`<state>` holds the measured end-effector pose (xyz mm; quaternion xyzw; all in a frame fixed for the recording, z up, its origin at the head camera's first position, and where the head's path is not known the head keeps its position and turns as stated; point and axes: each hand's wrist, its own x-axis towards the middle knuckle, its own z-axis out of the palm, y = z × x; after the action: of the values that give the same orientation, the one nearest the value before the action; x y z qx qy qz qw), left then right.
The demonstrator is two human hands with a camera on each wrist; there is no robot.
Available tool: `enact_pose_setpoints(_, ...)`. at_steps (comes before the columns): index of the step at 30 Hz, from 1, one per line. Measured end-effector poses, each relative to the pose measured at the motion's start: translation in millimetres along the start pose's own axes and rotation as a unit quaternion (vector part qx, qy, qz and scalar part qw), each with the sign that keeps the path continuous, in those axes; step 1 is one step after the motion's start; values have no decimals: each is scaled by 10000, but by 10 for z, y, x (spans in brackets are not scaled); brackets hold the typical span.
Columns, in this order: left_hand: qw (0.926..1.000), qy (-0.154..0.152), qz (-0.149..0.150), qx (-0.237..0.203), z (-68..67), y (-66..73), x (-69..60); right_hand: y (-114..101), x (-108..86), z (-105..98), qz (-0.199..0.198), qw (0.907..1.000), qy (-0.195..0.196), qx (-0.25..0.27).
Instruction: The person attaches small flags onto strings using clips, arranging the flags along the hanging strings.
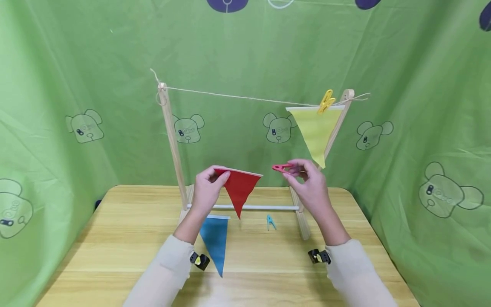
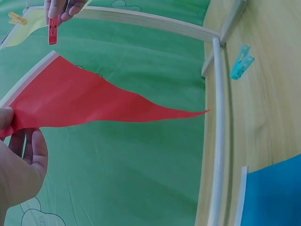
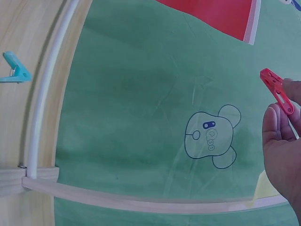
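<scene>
Head view: left hand (image 1: 207, 187), centre of the frame, pinches the red pennant (image 1: 242, 187) at the left end of its white-edged top. Pennant is aloft, below the twine (image 1: 230, 96) and apart from it, point hanging down. Right hand (image 1: 310, 183), right of centre, grasps the red clothespin (image 1: 281, 167) in its fingertips, clear of the pennant. Whether the pin's mouth is squeezed apart: cannot tell.

Risks (judged):
1. Pennant held at one end only; the free right corner could droop or swing, giving a crooked edge for any clip.
2. Fingertip hold on the pin is small; a twist under spring force could flick it loose.
3. Twine is thin and tied at the wooden posts (image 1: 173, 145); a downward tug could slacken a knot or tilt the stand.
4. Yellow pennant (image 1: 316, 132), upper right, hangs by one yellow clothespin (image 1: 326, 102); a jolt along the twine could slide or turn it.
</scene>
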<state>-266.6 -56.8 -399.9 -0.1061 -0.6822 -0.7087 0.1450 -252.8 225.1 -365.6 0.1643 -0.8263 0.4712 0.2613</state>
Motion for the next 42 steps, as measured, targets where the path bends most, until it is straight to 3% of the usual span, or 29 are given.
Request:
enact_pose_setpoints(14, 9999, 57, 148, 66, 61, 154, 76, -142, 116, -44, -56, 9996, 0, 294)
enact_pose_setpoints(42, 9990, -11, 355, -274, 130, 442, 253, -495, 384, -146, -395, 9952, 54, 895)
